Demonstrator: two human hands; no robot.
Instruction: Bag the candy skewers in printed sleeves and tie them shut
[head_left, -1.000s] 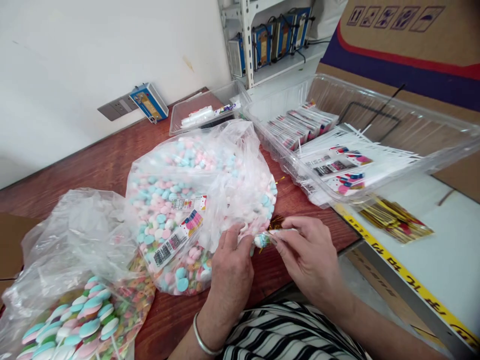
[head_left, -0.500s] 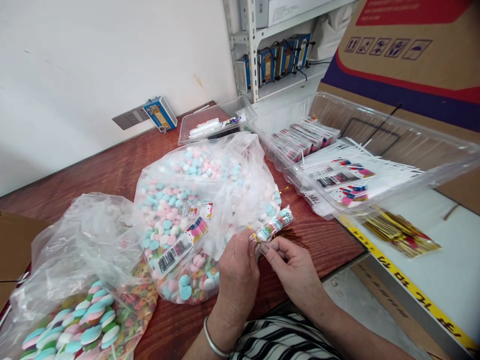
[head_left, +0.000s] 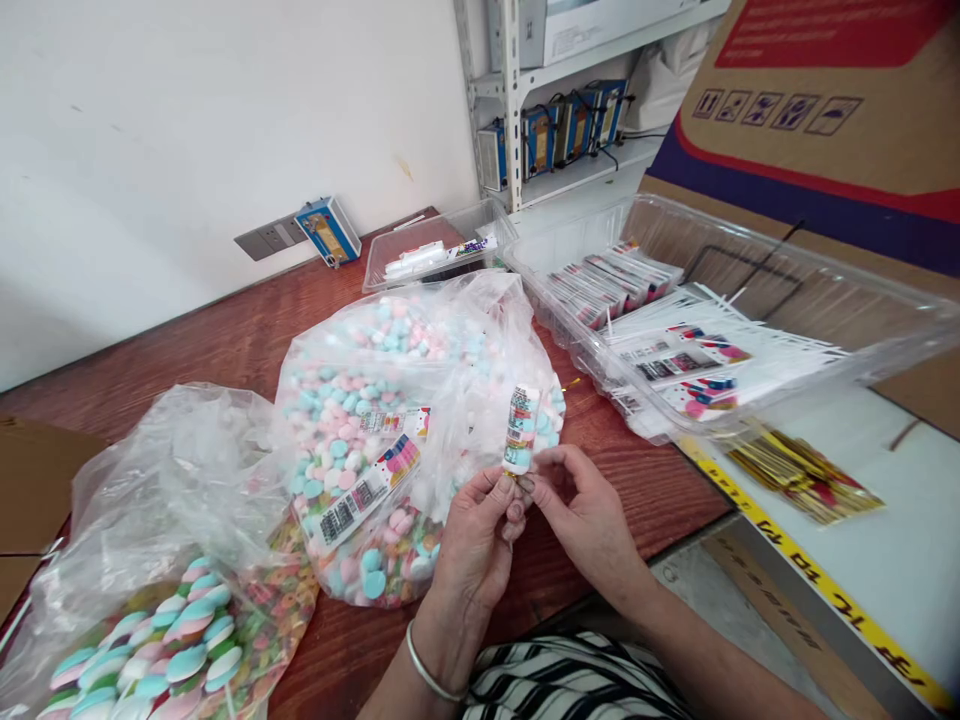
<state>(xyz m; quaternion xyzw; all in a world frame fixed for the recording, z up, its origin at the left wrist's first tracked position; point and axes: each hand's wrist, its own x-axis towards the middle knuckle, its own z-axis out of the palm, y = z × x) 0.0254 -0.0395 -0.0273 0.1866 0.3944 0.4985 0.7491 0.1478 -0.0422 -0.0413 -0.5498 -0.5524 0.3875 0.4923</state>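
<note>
A small printed candy packet (head_left: 521, 428), filled with pale blue, white and pink sweets, stands nearly upright above my fingertips. My left hand (head_left: 480, 535) pinches its lower end, where a bit of gold twist tie shows. On the other side, my right hand (head_left: 581, 515) has its thumb and finger closed at the same gathered neck. Fingers hide most of the tie. Right behind the packet sits a big clear bag (head_left: 420, 350) of pastel marshmallow sweets, with flat printed wrappers (head_left: 371, 490) lying on it.
At front left lies another plastic bag (head_left: 187, 450) with stacked candy skewers. A clear tray (head_left: 817, 375) of wrappers and white sticks stands right, beside gold twist ties (head_left: 802, 475). Behind are a smaller clear box (head_left: 442, 245), a shelf (head_left: 512, 120) and a cardboard box (head_left: 825, 130).
The candy packet has turned from leaning right to nearly upright. My left hand has rolled over so its fingers show, and both hands stay at the packet's neck.
</note>
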